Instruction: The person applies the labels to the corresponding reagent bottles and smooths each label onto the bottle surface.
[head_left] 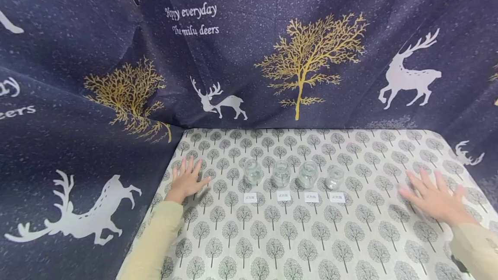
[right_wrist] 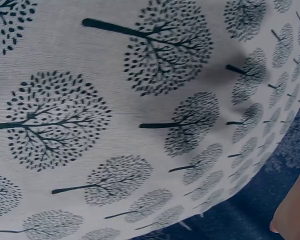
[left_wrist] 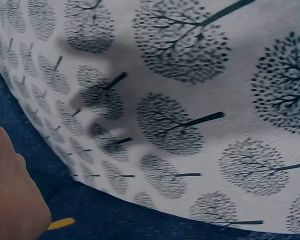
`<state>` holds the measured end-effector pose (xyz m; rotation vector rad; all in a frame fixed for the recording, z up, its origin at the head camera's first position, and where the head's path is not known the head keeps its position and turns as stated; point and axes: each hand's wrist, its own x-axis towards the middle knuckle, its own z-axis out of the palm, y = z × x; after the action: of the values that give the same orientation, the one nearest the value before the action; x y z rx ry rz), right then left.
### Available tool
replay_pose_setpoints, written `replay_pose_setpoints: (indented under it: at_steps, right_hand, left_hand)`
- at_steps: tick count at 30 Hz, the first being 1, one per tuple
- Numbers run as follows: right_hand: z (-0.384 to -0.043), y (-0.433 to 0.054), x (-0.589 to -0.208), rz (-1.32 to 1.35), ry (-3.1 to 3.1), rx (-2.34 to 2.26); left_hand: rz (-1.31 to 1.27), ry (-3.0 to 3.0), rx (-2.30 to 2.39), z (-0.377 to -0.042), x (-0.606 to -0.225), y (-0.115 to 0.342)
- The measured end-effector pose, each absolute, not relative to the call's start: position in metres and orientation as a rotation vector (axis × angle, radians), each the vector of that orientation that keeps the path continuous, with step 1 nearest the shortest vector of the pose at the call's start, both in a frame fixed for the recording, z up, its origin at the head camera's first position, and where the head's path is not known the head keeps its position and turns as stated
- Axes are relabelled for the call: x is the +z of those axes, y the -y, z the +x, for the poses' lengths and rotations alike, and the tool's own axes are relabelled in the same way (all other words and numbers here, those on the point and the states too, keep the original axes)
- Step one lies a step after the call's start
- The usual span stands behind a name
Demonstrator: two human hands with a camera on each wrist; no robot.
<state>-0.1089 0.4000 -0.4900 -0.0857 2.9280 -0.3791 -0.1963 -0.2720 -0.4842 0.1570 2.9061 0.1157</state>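
Note:
Several clear glass jars stand in a row on the tree-print tablecloth in the head view: a left jar (head_left: 253, 172), two middle jars (head_left: 281, 174) and a right jar (head_left: 334, 178). Small white labels with printed characters lie in front of them, among them the leftmost label (head_left: 250, 198) and the rightmost label (head_left: 337, 197). To the left of the jars is my left hand (head_left: 187, 180), fingers spread and holding nothing. My right hand (head_left: 435, 195) is far to their right, its fingers spread too. Both wrist views show only part of a hand beside the cloth.
The table is covered by a white cloth (head_left: 272, 245) printed with grey trees. A dark blue curtain (head_left: 233, 55) with deer and golden trees hangs behind the table and along its left side. The cloth's far edge meets this curtain.

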Motion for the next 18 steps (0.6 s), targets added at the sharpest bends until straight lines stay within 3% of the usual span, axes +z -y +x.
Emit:
replay_pose_setpoints:
  at_steps: [10, 18]
  right_hand:
    - [-0.11, -0.378, -0.476, -0.229, -3.028, -0.299]
    - [-0.113, -0.349, -0.468, -0.376, -3.092, -0.313]
  left_hand:
    - [0.332, -2.945, 0.076, -0.199, -0.464, 0.242]
    - [0.658, -3.032, 0.073, -0.194, -0.449, 0.197]
